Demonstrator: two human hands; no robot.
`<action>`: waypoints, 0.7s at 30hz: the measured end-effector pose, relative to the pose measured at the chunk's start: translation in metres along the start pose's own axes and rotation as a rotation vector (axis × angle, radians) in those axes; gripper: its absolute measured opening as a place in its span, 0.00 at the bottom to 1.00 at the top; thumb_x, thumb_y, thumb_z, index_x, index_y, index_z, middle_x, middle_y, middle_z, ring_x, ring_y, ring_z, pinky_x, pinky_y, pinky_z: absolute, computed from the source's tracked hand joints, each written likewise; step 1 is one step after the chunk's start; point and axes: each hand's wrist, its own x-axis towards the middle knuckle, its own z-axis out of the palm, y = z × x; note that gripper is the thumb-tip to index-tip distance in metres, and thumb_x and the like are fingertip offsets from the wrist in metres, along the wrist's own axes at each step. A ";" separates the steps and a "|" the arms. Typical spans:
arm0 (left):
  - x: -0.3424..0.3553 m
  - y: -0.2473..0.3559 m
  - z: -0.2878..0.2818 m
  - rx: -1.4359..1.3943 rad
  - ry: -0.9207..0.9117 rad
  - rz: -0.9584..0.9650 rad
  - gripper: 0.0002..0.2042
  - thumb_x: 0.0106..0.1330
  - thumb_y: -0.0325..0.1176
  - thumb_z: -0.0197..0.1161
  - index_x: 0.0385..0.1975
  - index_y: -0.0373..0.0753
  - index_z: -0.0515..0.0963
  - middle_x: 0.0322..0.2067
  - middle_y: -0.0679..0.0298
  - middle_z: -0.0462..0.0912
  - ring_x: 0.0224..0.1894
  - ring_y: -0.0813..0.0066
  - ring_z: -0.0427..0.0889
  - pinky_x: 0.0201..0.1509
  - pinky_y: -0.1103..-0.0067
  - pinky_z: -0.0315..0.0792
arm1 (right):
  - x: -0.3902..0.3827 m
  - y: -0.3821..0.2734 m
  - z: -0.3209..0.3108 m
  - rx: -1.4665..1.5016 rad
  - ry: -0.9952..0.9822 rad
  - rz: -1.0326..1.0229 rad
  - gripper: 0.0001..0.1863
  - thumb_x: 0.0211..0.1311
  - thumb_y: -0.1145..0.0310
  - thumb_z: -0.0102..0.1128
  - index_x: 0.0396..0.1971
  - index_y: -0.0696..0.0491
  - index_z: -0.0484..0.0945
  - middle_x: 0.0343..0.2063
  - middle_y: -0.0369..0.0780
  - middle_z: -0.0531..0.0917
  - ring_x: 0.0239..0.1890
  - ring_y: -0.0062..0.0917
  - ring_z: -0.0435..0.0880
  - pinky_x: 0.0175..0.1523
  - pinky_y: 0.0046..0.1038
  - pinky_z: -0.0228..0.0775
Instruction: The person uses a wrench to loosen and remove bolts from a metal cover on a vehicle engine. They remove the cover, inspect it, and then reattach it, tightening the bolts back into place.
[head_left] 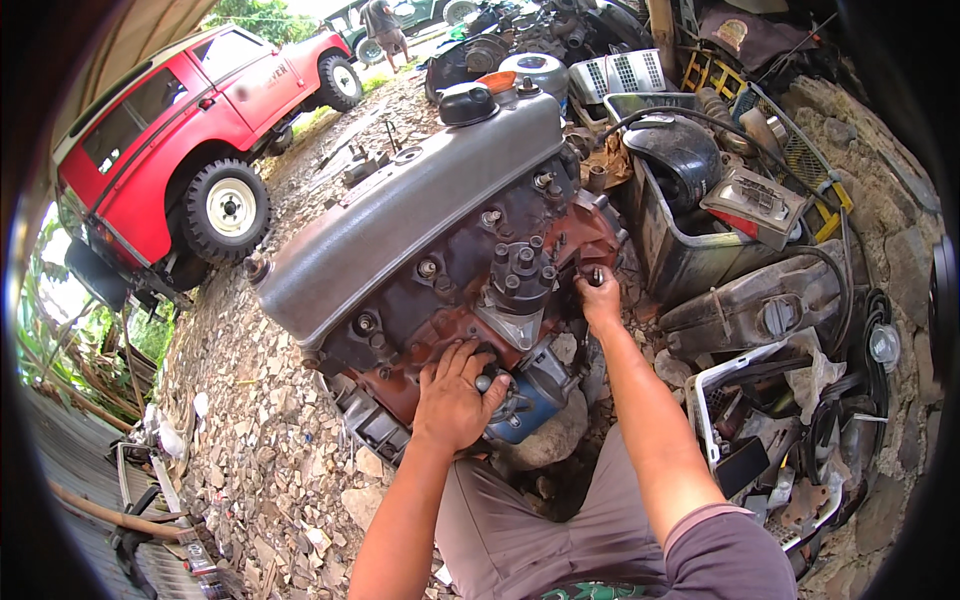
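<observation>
An engine (445, 290) with a long grey rocker cover (420, 215) and a red-brown block stands before me. My left hand (455, 395) lies on the lower side of the block, fingers stretched over it, its thumb beside a dark rounded metal piece (484, 383). Closed at the right end of the block is my right hand (602, 298). A small dark metal end pokes out above its fingers; the rest is hidden by the grip. Between the hands sits a black distributor cap (523, 268), with a blue part (527, 408) below it.
Crates of used parts, including a grey bin (690, 250) and a white crate (705, 420), crowd the right. A dirty metal tank (765, 305) lies between them. Broken stones (265, 430) cover the ground. A red off-road vehicle (210, 130) stands at far left; a person (383, 25) is beyond.
</observation>
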 end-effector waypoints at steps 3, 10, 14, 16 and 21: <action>0.000 0.000 -0.002 -0.002 -0.011 -0.008 0.26 0.69 0.55 0.47 0.56 0.42 0.71 0.63 0.57 0.65 0.68 0.61 0.58 0.66 0.64 0.51 | -0.001 -0.001 -0.001 -0.026 -0.036 0.025 0.09 0.55 0.75 0.64 0.37 0.55 0.78 0.25 0.31 0.78 0.26 0.16 0.73 0.31 0.22 0.65; 0.001 0.002 0.001 -0.022 0.034 0.017 0.23 0.69 0.52 0.49 0.53 0.40 0.72 0.61 0.55 0.67 0.66 0.58 0.60 0.66 0.62 0.52 | -0.008 0.000 -0.005 0.250 -0.046 0.228 0.07 0.58 0.69 0.65 0.35 0.52 0.79 0.20 0.30 0.75 0.15 0.13 0.66 0.18 0.20 0.55; -0.004 -0.004 -0.002 -0.006 0.054 0.001 0.23 0.69 0.52 0.49 0.53 0.40 0.73 0.61 0.55 0.68 0.66 0.57 0.61 0.66 0.62 0.53 | -0.024 -0.016 0.010 0.234 0.000 0.340 0.03 0.60 0.71 0.64 0.29 0.53 0.79 0.17 0.28 0.73 0.17 0.12 0.65 0.22 0.20 0.54; -0.003 -0.003 -0.001 -0.005 0.041 0.001 0.24 0.69 0.53 0.49 0.53 0.40 0.72 0.61 0.55 0.67 0.67 0.58 0.60 0.66 0.62 0.52 | -0.023 -0.012 0.006 0.214 -0.005 0.317 0.04 0.60 0.70 0.63 0.28 0.54 0.79 0.17 0.29 0.73 0.18 0.13 0.65 0.23 0.21 0.55; 0.001 0.001 0.002 0.001 0.003 -0.006 0.25 0.69 0.55 0.47 0.55 0.42 0.72 0.63 0.57 0.65 0.68 0.60 0.58 0.67 0.62 0.51 | -0.008 0.009 -0.008 0.003 -0.016 0.112 0.05 0.59 0.69 0.65 0.31 0.55 0.82 0.22 0.30 0.78 0.23 0.14 0.69 0.29 0.22 0.62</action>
